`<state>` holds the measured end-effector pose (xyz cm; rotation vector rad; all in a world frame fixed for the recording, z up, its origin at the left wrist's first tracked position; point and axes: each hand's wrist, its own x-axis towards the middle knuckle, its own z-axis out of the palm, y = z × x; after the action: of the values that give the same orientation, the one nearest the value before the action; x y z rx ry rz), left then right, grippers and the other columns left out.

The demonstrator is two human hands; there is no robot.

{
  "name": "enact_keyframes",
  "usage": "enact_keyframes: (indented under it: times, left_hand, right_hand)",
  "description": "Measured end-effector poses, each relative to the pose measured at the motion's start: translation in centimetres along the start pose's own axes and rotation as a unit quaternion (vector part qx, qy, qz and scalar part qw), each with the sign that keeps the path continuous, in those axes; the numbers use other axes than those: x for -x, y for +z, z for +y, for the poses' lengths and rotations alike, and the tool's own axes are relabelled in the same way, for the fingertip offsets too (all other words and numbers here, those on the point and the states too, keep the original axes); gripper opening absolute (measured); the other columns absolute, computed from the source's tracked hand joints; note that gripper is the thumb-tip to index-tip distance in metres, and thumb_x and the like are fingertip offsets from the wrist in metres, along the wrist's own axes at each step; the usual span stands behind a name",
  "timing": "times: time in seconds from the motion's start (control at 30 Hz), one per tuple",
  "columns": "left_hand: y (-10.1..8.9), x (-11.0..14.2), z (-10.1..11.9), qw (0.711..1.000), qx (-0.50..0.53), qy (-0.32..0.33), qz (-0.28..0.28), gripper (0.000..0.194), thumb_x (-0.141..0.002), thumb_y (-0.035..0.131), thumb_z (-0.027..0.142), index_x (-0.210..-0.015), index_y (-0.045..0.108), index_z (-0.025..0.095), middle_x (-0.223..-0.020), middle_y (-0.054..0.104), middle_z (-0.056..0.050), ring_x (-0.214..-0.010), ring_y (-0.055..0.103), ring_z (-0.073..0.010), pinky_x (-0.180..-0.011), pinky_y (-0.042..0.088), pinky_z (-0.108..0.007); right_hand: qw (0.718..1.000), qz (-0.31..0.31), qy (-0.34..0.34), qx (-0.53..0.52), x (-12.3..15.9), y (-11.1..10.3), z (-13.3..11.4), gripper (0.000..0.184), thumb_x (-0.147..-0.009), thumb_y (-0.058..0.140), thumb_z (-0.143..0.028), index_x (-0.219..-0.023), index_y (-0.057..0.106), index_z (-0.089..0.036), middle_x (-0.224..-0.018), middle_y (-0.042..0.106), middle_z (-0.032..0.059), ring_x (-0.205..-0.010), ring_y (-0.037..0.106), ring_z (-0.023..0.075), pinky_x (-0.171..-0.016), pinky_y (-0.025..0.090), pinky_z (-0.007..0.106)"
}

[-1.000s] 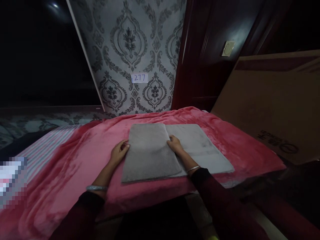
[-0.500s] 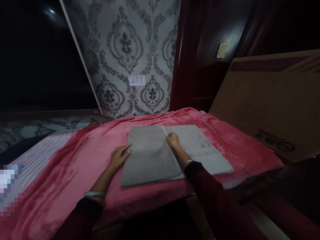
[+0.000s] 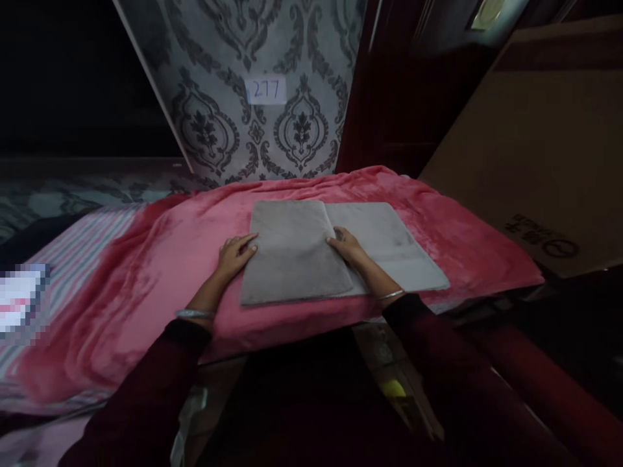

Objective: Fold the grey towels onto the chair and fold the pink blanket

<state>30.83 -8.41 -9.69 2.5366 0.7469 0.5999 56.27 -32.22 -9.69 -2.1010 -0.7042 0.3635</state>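
A darker grey plush cloth piece [image 3: 287,259] lies flat on the pink blanket, overlapping a lighter grey piece [image 3: 389,240] to its right. Whether they are two separate covers or one folded cloth I cannot tell. At the dark piece's left edge rests my left hand [image 3: 233,256], open, with forefinger and thumb apart against the border. My right hand [image 3: 349,246] touches the opposite edge of that piece, its thumb and forefinger apart, above the lighter cloth. Nothing visible is held in either hand.
The pink blanket [image 3: 195,240] covers the bed or table, with striped cloth [image 3: 82,240] at left. A patterned wall [image 3: 214,97] bears a paper marked 277 [image 3: 266,89]. A large cardboard box [image 3: 540,155] leans at right, and a dark screen [image 3: 78,78] stands at left.
My right hand has let go of the dark piece's far edge, which it pinched, and moved nearer along its right side. My left hand stays at the left edge. The view has tilted downward.
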Motion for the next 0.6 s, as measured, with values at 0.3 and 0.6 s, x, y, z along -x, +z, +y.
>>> enact_keyframes:
  times: [0.3, 0.6]
  left_hand:
    - [0.5, 0.2, 0.9, 0.999, -0.050, -0.007, 0.005, 0.053, -0.089, 0.057, 0.041, -0.140, 0.065, 0.026, -0.105, 0.067, -0.009, -0.106, 0.056, -0.0300, -0.098, 0.041, -0.043]
    - [-0.9, -0.1, 3.1, 0.992, -0.127, -0.008, -0.007, 0.054, -0.093, 0.051, 0.044, -0.141, 0.063, 0.021, -0.128, 0.064, -0.013, -0.121, 0.056, -0.0326, -0.104, 0.045, -0.048]
  right_hand:
    - [0.991, -0.015, -0.082, 0.105, 4.8, -0.8, 0.9, 0.075, -0.084, 0.064, -0.022, -0.155, 0.043, -0.014, -0.141, 0.063, 0.0121, -0.119, 0.064, 0.0272, -0.105, 0.049, 0.040]
    - [0.922, -0.001, -0.137, 0.362, 7.4, -1.8, -2.7, 0.050, -0.100, 0.049, -0.033, -0.147, 0.054, -0.016, -0.140, 0.061, 0.0190, -0.128, 0.056, 0.0318, -0.104, 0.047, 0.043]
